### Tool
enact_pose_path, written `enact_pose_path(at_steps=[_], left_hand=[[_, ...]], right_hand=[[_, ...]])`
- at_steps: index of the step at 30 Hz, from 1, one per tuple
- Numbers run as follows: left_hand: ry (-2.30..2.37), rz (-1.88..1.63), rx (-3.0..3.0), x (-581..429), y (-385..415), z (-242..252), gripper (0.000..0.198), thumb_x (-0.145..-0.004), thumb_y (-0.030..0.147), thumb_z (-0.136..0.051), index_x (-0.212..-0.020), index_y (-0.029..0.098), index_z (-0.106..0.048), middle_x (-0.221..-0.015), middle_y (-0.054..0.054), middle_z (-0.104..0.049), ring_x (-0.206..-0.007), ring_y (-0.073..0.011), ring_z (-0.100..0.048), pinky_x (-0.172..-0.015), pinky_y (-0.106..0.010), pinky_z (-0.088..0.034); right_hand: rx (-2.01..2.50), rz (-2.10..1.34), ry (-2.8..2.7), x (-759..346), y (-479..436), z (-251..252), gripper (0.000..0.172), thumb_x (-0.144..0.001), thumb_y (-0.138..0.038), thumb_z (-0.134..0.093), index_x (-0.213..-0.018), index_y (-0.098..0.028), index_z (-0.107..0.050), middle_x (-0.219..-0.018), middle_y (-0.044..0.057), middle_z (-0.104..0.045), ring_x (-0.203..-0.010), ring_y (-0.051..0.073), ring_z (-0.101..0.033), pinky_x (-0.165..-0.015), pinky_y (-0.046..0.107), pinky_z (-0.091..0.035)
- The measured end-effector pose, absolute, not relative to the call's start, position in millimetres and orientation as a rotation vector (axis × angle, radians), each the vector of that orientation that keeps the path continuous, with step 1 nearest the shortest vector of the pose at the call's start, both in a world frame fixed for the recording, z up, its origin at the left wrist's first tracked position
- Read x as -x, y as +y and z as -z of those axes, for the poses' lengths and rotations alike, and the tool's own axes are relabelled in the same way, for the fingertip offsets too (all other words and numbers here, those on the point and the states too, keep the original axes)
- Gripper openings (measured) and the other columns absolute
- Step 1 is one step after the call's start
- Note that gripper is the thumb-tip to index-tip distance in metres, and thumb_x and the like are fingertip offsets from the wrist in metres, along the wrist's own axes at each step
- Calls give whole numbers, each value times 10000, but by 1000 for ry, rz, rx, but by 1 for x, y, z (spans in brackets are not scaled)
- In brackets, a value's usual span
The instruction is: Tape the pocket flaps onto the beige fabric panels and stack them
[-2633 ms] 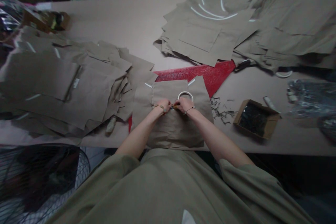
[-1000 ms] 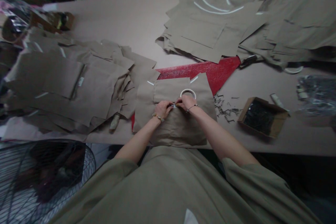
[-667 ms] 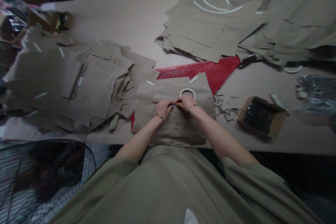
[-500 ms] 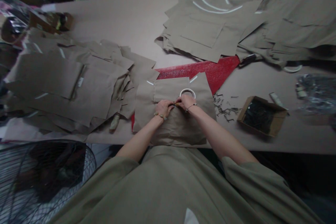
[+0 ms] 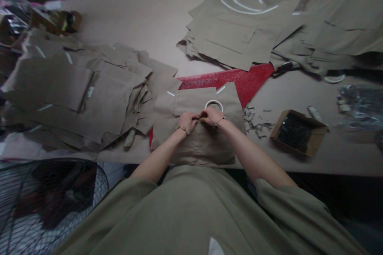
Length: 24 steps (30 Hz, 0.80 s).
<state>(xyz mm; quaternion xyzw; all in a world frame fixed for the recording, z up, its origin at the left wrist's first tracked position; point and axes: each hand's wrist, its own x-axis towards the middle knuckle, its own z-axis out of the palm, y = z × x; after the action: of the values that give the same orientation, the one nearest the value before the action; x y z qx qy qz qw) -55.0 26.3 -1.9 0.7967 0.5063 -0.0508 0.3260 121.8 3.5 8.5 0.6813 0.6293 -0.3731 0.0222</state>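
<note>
A khaki fabric piece with a sewn pocket panel lies in front of me on a red sheet. My left hand and my right hand meet over its middle, fingertips pinched together. Something small and dark sits between the fingers, too small to name. A white tape roll rests on the fabric just beyond my right hand. Loose metal pins or clips are scattered to the right of the fabric, beside an open cardboard box holding dark small pieces.
Stacked khaki fabric pieces lie at left and far right. A clear plastic bag is on the right. A wrapped stick-like object lies near the front edge. A wire basket stands below at left.
Both hands stay nearly in place, fingertips still together over the fabric. My right wrist has turned slightly; the fabric has not visibly moved.
</note>
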Motion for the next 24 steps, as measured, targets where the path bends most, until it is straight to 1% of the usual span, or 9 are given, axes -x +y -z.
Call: enact_pose_path(at_steps=[3, 6, 9, 15, 18, 22, 24], left_hand=[[1373, 153, -2106, 52, 23, 1, 230, -922, 299, -666, -1084, 244, -819, -1111, -72, -742, -1082, -240, -634, -1001, -318, -482], [1411, 209, -2096, 47, 24, -2, 231, -915, 308, -657, -1061, 247, -826, -1099, -78, -748, -1044, -247, -648, -976, -336, -503], [1443, 254, -2068, 42, 28, -6, 219, -895, 291, -660, -1034, 270, -828, -1035, -65, -761, -995, -248, -664, -938, -344, -525], [1458, 264, -2002, 36, 32, -7, 180, -870, 246, -665, -955, 251, -823, -934, -72, -773, -936, -251, -684, -903, -359, -545], [1404, 223, -2027, 44, 32, -6, 179, -857, 247, -699, -1001, 240, -803, -1007, -67, -769, -978, -243, -679, -923, -351, -538], [1319, 144, -2056, 69, 42, -7, 294, -824, 203, -755, -1116, 232, -767, -1119, -43, -755, -1045, -199, -659, -974, -285, -499], [1284, 128, -2084, 80, 53, -7, 249, -855, 209, -735, -1101, 219, -772, -1101, -45, -757, -1029, -190, -654, -960, -272, -486]], right_hand=[[-2120, 1154, 1925, -120, 6, -7, 267, -855, -383, -712, -1094, -291, -788, -1080, 17, -766, -948, 183, -681, -780, 228, -481], [-2162, 1094, 1855, -116, 7, -8, 236, -840, -381, -736, -1051, -291, -792, -1062, 12, -768, -940, 175, -682, -766, 221, -476], [-2173, 1074, 1806, -113, 9, -11, 222, -827, -376, -750, -1028, -295, -794, -1045, 5, -771, -928, 167, -685, -737, 211, -463], [-2037, 1081, 1840, -123, 22, -10, 275, -812, -468, -752, -1018, -298, -816, -978, 9, -780, -870, 164, -688, -700, 205, -454], [-1987, 1006, 1814, -123, 30, -9, 286, -794, -487, -762, -999, -299, -828, -952, 28, -779, -856, 178, -692, -720, 216, -472], [-2005, 913, 1758, -112, 36, -14, 280, -789, -446, -773, -1006, -278, -833, -1009, 76, -773, -923, 217, -701, -797, 251, -502], [-2014, 891, 1721, -104, 39, -20, 312, -780, -429, -786, -1022, -237, -831, -1035, 118, -766, -956, 246, -704, -824, 277, -515]])
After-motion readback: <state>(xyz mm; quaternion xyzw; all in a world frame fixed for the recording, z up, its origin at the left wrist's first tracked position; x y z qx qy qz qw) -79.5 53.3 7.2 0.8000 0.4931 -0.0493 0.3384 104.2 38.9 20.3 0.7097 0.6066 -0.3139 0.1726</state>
